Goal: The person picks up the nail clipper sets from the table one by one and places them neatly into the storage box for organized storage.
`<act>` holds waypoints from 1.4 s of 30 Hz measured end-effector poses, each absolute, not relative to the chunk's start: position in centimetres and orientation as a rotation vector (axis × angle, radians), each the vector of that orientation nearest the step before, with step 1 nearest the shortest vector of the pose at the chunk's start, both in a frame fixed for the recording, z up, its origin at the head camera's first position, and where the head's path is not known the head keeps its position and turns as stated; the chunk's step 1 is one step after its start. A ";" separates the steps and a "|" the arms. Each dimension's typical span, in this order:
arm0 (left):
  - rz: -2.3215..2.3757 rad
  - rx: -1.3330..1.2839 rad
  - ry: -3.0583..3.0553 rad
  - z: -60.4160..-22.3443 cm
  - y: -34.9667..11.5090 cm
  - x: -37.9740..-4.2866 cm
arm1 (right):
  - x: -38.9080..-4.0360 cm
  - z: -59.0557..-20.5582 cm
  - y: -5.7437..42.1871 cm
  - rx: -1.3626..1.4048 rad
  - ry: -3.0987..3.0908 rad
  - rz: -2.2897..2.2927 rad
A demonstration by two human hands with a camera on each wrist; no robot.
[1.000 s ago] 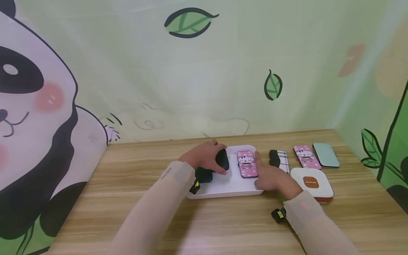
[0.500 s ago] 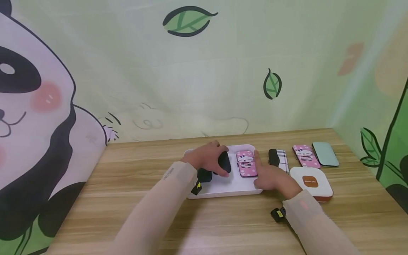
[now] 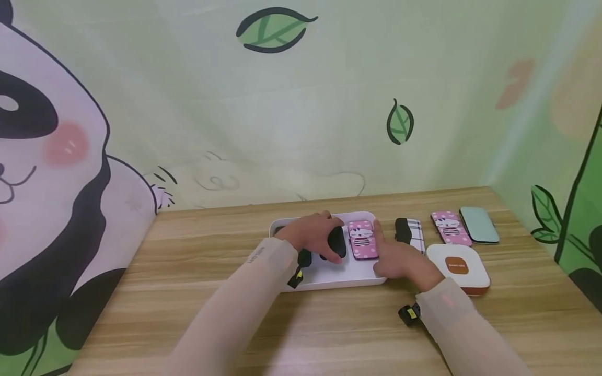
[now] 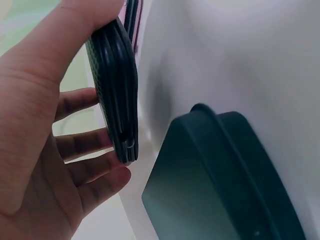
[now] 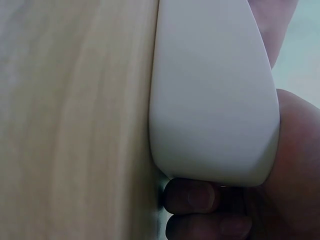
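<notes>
Farther toward three o'clock than half a second ago, the black case (image 3: 337, 241) now nearly meets the pink case (image 3: 362, 239) inside the white tray (image 3: 336, 286), so the two seem almost lined up. Left hand (image 3: 316, 233) pinches it between thumb and fingers; a dark green case (image 4: 190, 185) sits at its eight o'clock. Right hand (image 3: 400, 258) grips the tray's three-o'clock end. Farther off, toward two o'clock, lie a second pink case (image 3: 450, 228) and a mint case (image 3: 478, 225).

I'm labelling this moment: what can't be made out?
Head: part of the green case, behind the left hand.
Left wrist: upper end of the black case, behind that hand.
Head: left sleeve lettering, too blurred.
Right wrist: part of the tray, cut off by the top edge.
</notes>
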State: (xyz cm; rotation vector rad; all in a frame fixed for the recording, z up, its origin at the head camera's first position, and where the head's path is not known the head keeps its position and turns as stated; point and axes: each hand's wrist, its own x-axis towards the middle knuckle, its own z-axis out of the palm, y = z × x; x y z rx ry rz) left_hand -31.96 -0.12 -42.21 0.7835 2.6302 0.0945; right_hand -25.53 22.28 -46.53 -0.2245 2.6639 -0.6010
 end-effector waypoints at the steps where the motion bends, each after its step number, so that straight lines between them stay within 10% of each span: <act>1: 0.086 0.787 2.628 -42.3 0.0 -32.0 | -25.5 -46.5 22.3 -0.226 2.668 -0.596; 42: 0.019 0.737 2.582 -43.6 1.3 -32.5 | -25.7 -46.7 22.4 -0.218 2.650 -0.616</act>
